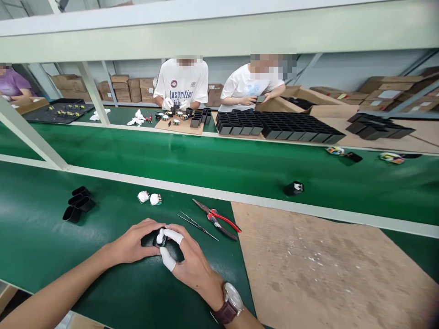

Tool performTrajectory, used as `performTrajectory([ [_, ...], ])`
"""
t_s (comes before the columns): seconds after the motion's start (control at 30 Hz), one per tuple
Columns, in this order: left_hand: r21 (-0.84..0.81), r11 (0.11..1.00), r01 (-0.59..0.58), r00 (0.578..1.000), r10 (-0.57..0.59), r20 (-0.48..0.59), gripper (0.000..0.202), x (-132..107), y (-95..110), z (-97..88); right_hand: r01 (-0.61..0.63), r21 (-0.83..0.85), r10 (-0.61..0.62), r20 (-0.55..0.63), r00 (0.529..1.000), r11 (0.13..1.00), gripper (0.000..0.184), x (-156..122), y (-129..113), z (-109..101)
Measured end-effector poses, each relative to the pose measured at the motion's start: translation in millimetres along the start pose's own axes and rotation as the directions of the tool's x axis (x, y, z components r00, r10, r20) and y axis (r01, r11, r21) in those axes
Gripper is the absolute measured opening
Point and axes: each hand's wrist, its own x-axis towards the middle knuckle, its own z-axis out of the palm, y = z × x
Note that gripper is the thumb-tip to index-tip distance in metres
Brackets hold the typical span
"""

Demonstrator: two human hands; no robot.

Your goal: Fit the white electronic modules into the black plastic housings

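Note:
My left hand is closed around a small black plastic case, its thumb and fingers on the case's sides. White finger cots cover the thumb and index finger of my right hand, which pinches a small circuit board with a white lump on it at the case's opening. How deep the board sits in the case is hidden by my fingers. Just beyond lie two more white-topped circuit boards. Tweezers and red-handled long-nose pliers rest to the right of my hands.
Several empty black cases stand at the left. A stained cardboard sheet covers the right side of the bench. Past the metal rail, a filled black case is on the green belt. Co-workers sit opposite, near rows of black cases.

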Motion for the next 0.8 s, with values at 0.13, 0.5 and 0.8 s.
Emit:
performTrajectory([
  [0.13,-0.022,0.999,-0.043,0.999,0.042,-0.032,0.066,-4.0,-4.8,7.9,-0.012,0.027,0.012,0.021,1.000,1.000,0.036,-1.4,2.3,-0.9],
  [0.5,-0.021,0.997,-0.072,0.996,0.071,-0.050,0.063,-4.8,-0.8,11.7,0.042,-0.088,-0.034,0.087,0.996,0.995,0.030,-6.8,0.3,-5.7],
  [0.8,0.108,0.991,-0.078,0.995,0.085,-0.061,0.064,-5.5,-0.5,13.3,0.007,-0.121,0.004,0.083,0.997,0.993,0.023,-7.7,6.7,-6.3],
])
